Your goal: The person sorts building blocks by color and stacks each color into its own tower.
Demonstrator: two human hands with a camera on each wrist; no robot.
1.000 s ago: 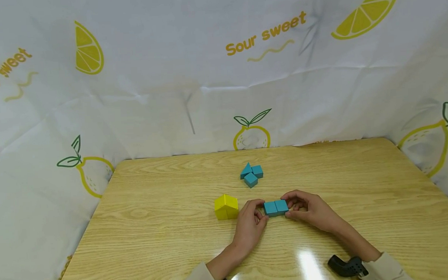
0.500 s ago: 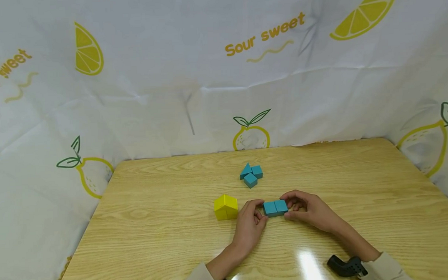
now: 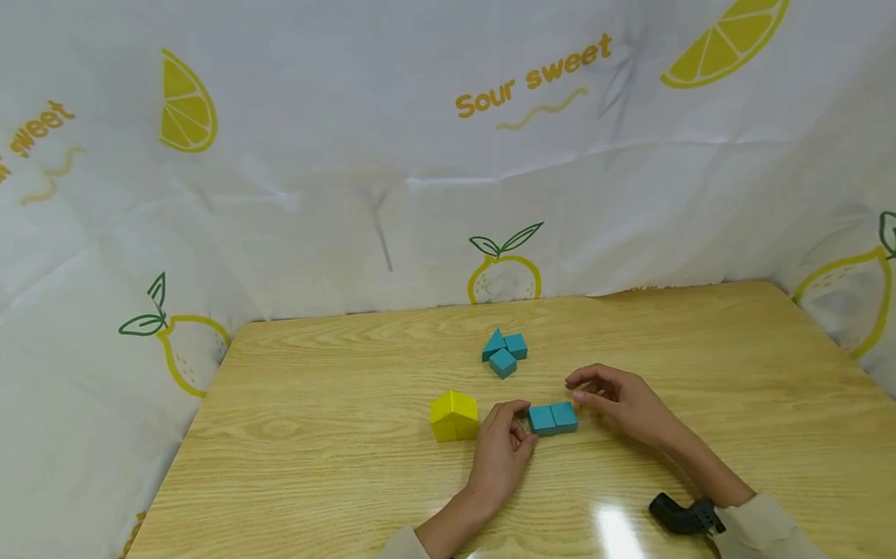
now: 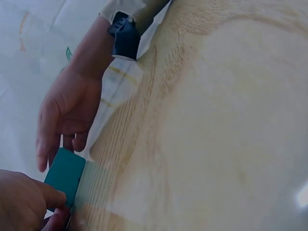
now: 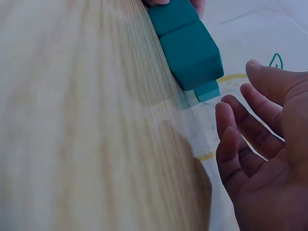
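Two blue cubes stand side by side on the table, the left blue cube (image 3: 542, 420) against the right blue cube (image 3: 564, 418). My left hand (image 3: 500, 446) pinches the left cube at its outer end between thumb and fingers; its thumb shows on the near face in the left wrist view. Off the right cube's far right corner, my right hand (image 3: 624, 403) hovers with relaxed, slightly bent fingers. A gap separates those fingers from the right cube (image 5: 195, 55) in the right wrist view, and nothing lies between them.
Just left of my left hand sits a group of yellow blocks (image 3: 454, 416) with a peaked outline. Farther back, a blue triangular block (image 3: 494, 345) lies by two more blue cubes (image 3: 503, 363). A lemon-print cloth (image 3: 382, 149) rises behind the wooden table (image 3: 314, 485).
My right hand has let go of the right cube and moved slightly back and up from it. The left hand keeps its grip, and the cubes have stayed in place.
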